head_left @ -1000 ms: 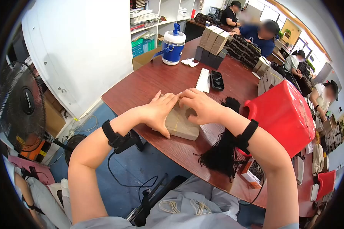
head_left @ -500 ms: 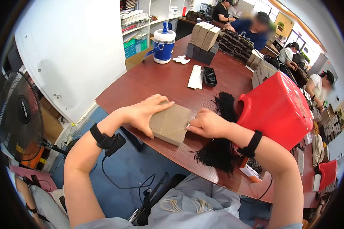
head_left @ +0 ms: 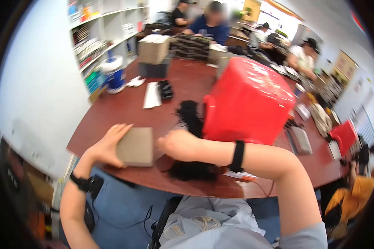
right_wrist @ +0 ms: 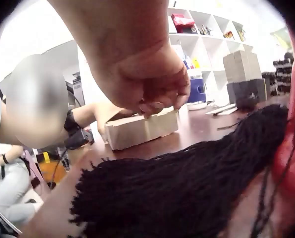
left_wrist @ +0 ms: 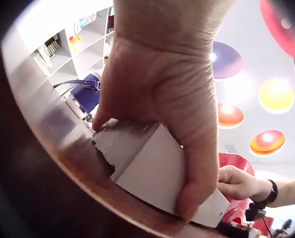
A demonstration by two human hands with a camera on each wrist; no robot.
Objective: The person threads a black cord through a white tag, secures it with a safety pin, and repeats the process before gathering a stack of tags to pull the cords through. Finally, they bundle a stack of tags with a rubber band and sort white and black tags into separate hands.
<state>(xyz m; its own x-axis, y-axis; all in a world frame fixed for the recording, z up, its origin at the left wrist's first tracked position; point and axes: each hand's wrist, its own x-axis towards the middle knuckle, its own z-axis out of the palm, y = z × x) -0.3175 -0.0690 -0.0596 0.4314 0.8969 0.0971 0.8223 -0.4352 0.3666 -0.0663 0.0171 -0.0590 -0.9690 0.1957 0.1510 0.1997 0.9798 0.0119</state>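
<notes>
A squared stack of grey-brown cards (head_left: 136, 147) lies near the table's left edge. My left hand (head_left: 108, 145) grips it from the left, the thumb along the near side and the fingers at the far side. My right hand (head_left: 178, 145) is just right of the stack, its fingers curled. A thin pale-yellow rubber band (right_wrist: 147, 121) shows at those fingertips in the right wrist view, over the stack's side. Black yarn fringe (right_wrist: 162, 193) lies below the right wrist, partly hidden by the forearm in the head view.
A large red plastic tub (head_left: 249, 99) lies tipped beyond my right forearm. Farther back are a white strip (head_left: 151, 95), a black case (head_left: 166, 89), a blue-and-white jug (head_left: 113, 74) and stacked cards (head_left: 153, 50) in a dark holder. Other people sit beyond the table.
My right hand has drawn back from the stack's top to its right side, pulling at the band. My left hand stays on the stack. The head view has swung right.
</notes>
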